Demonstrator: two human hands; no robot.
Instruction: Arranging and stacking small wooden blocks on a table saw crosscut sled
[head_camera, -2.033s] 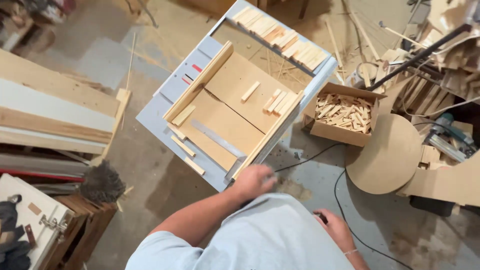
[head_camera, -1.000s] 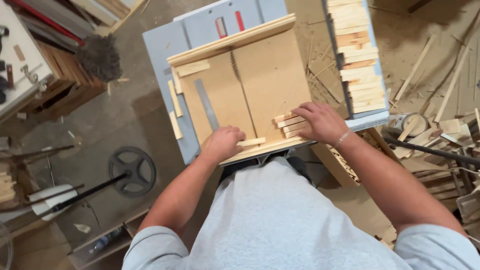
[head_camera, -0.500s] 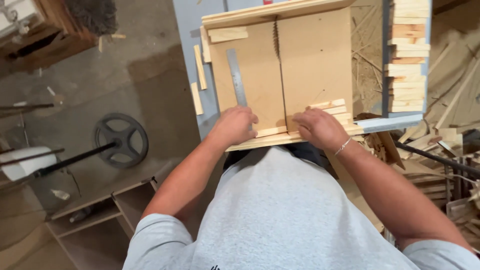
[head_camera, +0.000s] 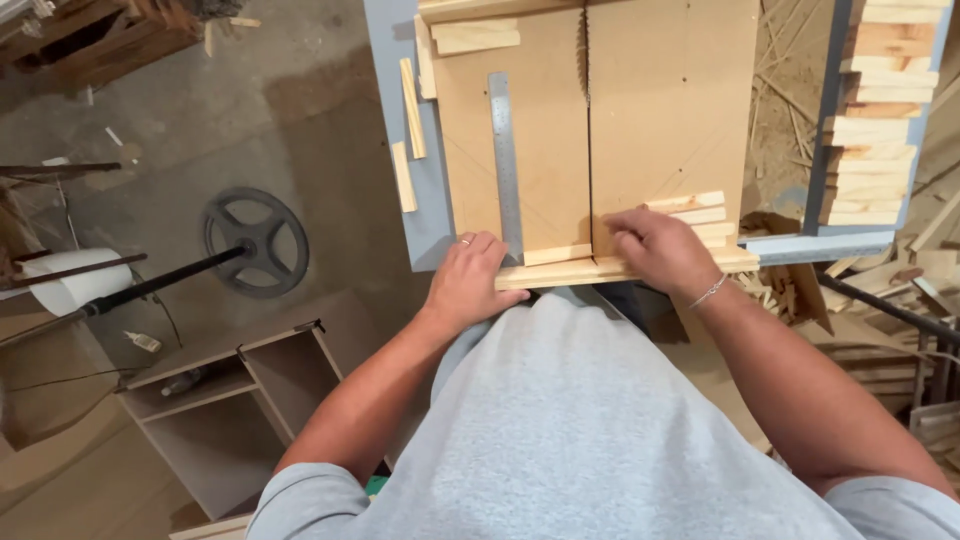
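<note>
The left hand is laid flat on the near fence of the crosscut sled, beside the steel ruler. The right hand is pressed, fingers extended, onto a wood strip against that fence — nothing is gripped. Cut strips lie stacked alongside; the strip under the hand appears uncut at the saw kerf.
</note>
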